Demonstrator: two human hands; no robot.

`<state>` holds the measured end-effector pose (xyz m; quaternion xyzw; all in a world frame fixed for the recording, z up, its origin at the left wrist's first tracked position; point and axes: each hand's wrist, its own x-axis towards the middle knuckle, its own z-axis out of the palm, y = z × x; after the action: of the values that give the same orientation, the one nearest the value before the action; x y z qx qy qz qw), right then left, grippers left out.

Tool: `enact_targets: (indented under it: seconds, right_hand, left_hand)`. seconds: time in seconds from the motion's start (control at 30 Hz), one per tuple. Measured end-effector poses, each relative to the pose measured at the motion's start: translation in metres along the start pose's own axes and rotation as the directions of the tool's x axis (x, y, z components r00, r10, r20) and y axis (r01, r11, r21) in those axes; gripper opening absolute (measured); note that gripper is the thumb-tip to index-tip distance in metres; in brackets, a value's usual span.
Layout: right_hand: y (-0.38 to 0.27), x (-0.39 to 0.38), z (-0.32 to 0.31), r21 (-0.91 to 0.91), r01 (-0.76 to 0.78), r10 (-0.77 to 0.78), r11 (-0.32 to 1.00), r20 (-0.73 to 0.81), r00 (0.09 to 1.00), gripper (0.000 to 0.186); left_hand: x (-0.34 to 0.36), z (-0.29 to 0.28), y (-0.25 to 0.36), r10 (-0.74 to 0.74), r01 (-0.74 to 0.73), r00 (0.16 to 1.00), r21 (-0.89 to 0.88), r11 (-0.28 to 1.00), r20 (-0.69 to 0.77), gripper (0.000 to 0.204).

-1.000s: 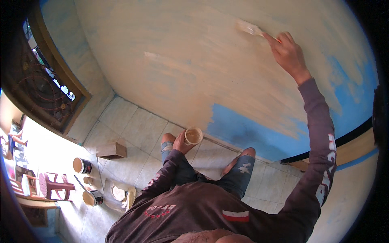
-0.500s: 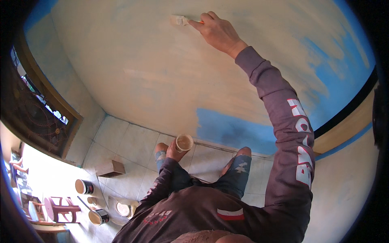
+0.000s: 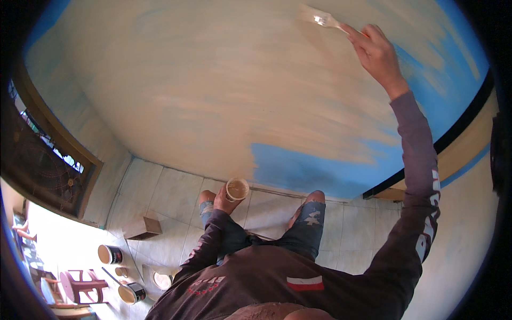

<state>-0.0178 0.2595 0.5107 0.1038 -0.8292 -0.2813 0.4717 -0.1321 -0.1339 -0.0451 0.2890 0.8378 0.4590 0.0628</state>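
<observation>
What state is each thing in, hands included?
Right hand: closed on the paintbrush handle
Paintbrush: raised, bristles at the wall; exact contact unclear
Left hand: gripping the tub
Tub: open, beige paint inside
Wall: mostly beige, blue patches uncovered
Near bucket: open, stick leaning in it
Far bucket: open
Maroon stool: upright
Jeans: torn
</observation>
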Motion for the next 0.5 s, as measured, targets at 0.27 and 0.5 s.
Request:
enact_targets:
  seconds: [0.27, 0.5]
  right_hand:
    - [-0.005, 0.011, 0.015, -0.061, 0.080, -0.082, 0.995, -0.026, 0.996, 0.042]
    - [0.046, -0.042, -0.028, -0.112, 0.009, -0.002, 0.994, 0.064, 0.998, 0.049]
  left_hand:
    - [-0.004, -0.003, 0.013, 0.051, -0.048, 0.997, 0.040, 0.998, -0.054, 0.084]
    - [-0.008, -0.006, 0.011, -0.003, 0.004, 1.000, 0.064, 0.998, -0.005, 0.086]
